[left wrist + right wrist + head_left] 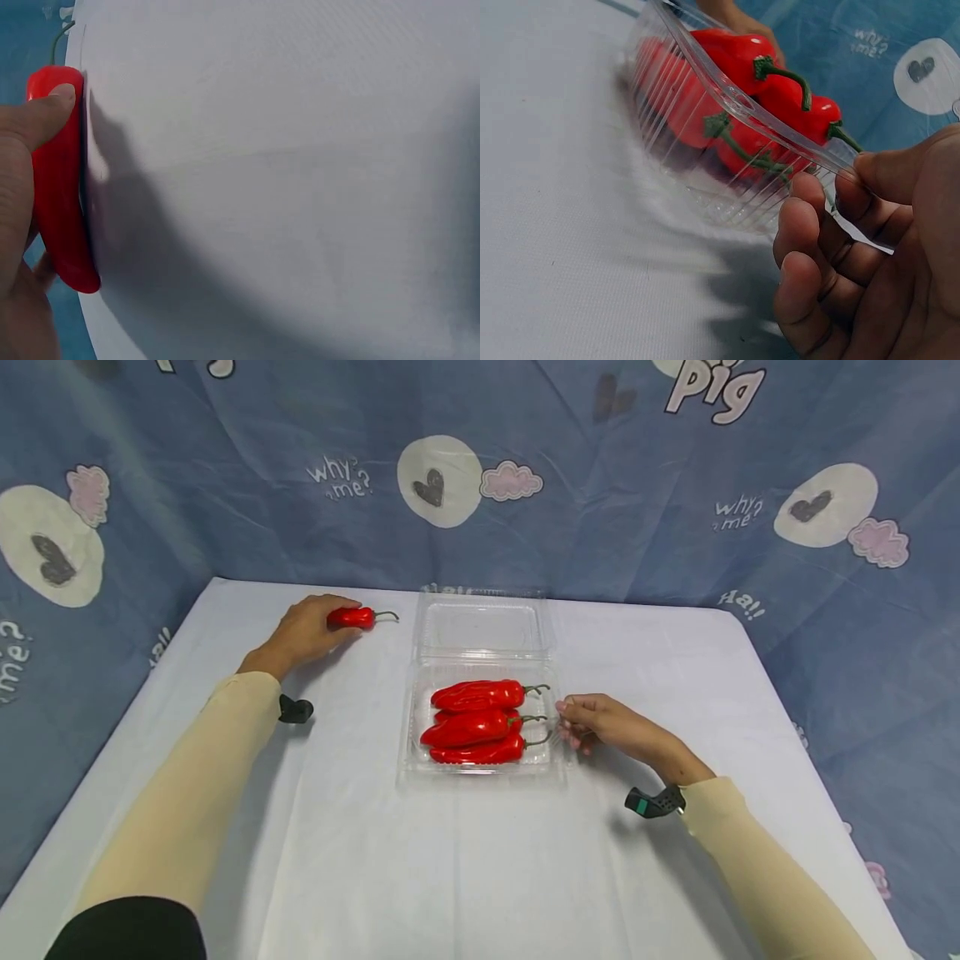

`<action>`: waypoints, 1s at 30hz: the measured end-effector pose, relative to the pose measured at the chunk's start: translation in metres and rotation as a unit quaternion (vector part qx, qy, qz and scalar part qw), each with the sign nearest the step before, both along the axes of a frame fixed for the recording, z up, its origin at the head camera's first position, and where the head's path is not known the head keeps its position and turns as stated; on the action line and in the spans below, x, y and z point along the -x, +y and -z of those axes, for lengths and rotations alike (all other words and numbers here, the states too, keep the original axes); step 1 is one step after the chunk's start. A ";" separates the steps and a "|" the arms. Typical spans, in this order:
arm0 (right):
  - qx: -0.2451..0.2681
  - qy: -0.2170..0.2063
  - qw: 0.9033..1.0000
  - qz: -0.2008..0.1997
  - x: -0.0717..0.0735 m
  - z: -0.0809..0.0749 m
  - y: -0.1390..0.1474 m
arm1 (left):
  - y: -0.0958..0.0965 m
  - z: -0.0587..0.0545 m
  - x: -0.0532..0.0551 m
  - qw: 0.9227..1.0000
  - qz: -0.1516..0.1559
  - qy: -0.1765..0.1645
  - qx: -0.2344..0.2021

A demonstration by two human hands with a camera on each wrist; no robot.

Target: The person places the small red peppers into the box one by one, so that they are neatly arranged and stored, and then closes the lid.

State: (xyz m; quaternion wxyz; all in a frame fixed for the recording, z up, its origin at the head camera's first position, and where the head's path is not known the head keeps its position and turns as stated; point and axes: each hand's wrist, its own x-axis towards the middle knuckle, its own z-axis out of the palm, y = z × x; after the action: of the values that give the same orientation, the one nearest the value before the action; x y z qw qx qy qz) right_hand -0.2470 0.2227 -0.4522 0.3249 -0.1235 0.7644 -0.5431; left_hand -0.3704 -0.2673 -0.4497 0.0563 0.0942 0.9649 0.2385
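My left hand (303,631) grips a red chili pepper (360,618) at the table's far left, its green stem pointing right. In the left wrist view the thumb lies along the red chili pepper (58,195), near its stem end. A clear plastic clamshell box (411,747) sits at the table's middle with its lid (483,625) folded back. Several red chili peppers (474,728) lie stacked in the base, stems to the right. My right hand (618,727) pinches the box's right rim between thumb and index finger, the other fingers loosely curled below, as the right wrist view shows.
A white cloth (465,868) covers the table. Behind and at both sides hangs a blue printed curtain (600,510). Each wrist bears a black strap, the right one (654,802) close above the cloth.
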 end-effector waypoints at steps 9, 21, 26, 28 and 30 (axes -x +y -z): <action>0.002 -0.002 1.000 0.000 0.000 -0.003 0.000 | -0.005 0.004 -0.009 1.000 0.003 0.024 -0.010; 0.005 -0.001 1.000 -0.002 0.000 -0.002 0.000 | -0.009 0.001 -0.023 1.000 -0.005 0.007 -0.009; 0.008 -0.001 1.000 -0.004 0.000 -0.001 -0.001 | -0.009 -0.003 -0.031 1.000 0.004 0.014 -0.018; 0.010 -0.001 1.000 -0.004 0.000 -0.001 -0.001 | -0.007 -0.005 -0.034 0.999 0.014 0.026 -0.021; 0.011 0.000 1.000 -0.006 0.000 -0.001 -0.001 | -0.005 -0.008 -0.037 0.998 0.030 0.040 -0.026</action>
State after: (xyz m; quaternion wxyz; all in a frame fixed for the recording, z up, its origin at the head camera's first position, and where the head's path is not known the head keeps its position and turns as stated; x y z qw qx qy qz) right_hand -0.2468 0.2217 -0.4512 0.3263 -0.1315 0.7578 -0.5496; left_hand -0.3330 -0.2720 -0.4417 0.0222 0.1338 0.9566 0.2578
